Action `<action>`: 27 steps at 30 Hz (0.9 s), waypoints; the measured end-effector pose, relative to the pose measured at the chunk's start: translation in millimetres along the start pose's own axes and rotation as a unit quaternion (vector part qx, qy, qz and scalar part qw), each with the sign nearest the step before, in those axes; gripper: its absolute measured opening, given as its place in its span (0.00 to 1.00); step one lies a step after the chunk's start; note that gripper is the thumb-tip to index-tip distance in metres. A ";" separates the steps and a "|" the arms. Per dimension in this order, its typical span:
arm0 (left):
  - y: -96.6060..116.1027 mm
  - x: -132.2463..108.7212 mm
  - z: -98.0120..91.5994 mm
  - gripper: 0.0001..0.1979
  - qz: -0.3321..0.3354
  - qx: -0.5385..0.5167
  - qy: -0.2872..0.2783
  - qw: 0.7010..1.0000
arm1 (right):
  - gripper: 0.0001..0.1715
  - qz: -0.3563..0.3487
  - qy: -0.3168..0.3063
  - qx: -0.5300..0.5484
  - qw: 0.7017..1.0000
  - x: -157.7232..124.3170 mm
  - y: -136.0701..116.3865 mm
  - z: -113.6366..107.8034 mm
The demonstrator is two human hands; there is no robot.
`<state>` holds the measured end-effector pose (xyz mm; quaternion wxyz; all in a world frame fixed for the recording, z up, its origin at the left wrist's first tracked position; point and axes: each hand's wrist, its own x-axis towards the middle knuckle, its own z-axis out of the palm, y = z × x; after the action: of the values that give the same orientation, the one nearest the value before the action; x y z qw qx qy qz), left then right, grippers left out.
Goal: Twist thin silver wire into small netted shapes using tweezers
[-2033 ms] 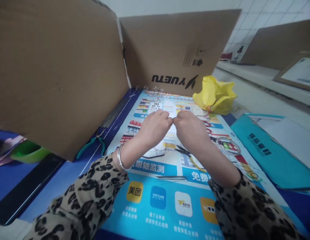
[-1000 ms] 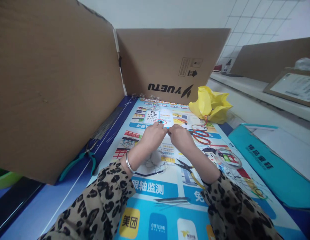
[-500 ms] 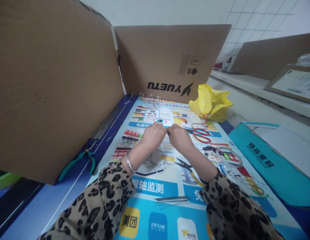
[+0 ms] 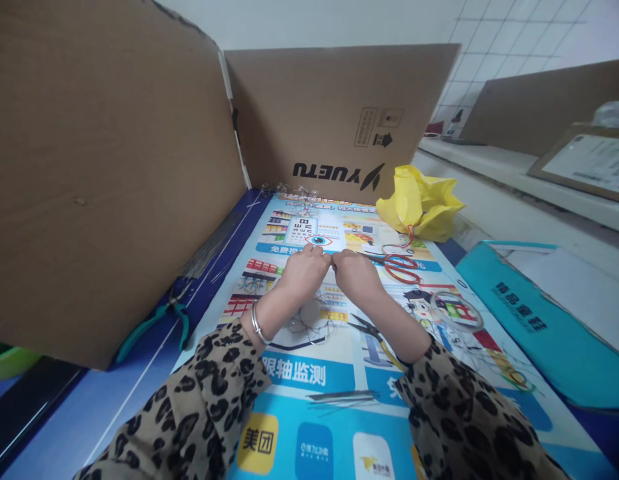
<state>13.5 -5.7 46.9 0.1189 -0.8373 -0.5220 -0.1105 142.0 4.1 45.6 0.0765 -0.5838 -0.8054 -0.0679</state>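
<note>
My left hand (image 4: 304, 272) and my right hand (image 4: 356, 275) meet fingertip to fingertip above a printed poster (image 4: 309, 380) on the table. Both hands are closed in a pinch; what they pinch is too small to make out. A silver bangle (image 4: 256, 323) circles my left wrist. Under my wrists lies a loose tangle of thin wire (image 4: 309, 319). Dark pliers with yellow handles (image 4: 374, 337) lie just right of my right forearm. A small bunch of straight wires (image 4: 342, 397) lies on the poster nearer to me.
Cardboard walls (image 4: 114, 167) stand at the left and back. Teal-handled pliers (image 4: 159, 323) lie at the left wall's foot. A crumpled yellow bag (image 4: 422, 200), red scissors (image 4: 402, 263), a clear tape ring (image 4: 456, 310) and a teal folder (image 4: 534, 320) lie at the right.
Since two seconds ago the view has tilted up, so my hands sit smaller and farther out. They stay pinched together and have hardly shifted over the last second.
</note>
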 end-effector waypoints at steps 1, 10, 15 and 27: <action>-0.3 0.0 -0.5 0.10 -0.001 -0.001 0.001 1.000 | 0.14 0.001 -0.001 0.007 1.000 0.3 -0.3 0.6; -2.0 -0.4 3.3 0.10 -0.027 -0.025 0.023 0.999 | 0.11 0.013 0.008 0.117 0.993 7.1 5.0 7.1; -7.7 2.0 7.7 0.11 -0.049 -0.064 0.039 0.996 | 0.10 0.025 0.024 0.210 0.977 10.7 9.9 11.0; -20.6 9.2 7.2 0.09 -0.090 -0.251 0.069 0.961 | 0.02 0.062 0.037 0.452 0.889 17.0 16.1 25.0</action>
<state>-0.6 13.2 44.6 -0.0695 -0.7804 -0.5410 -0.3057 151.0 29.9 24.9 0.3658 -0.5318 -0.7080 0.2866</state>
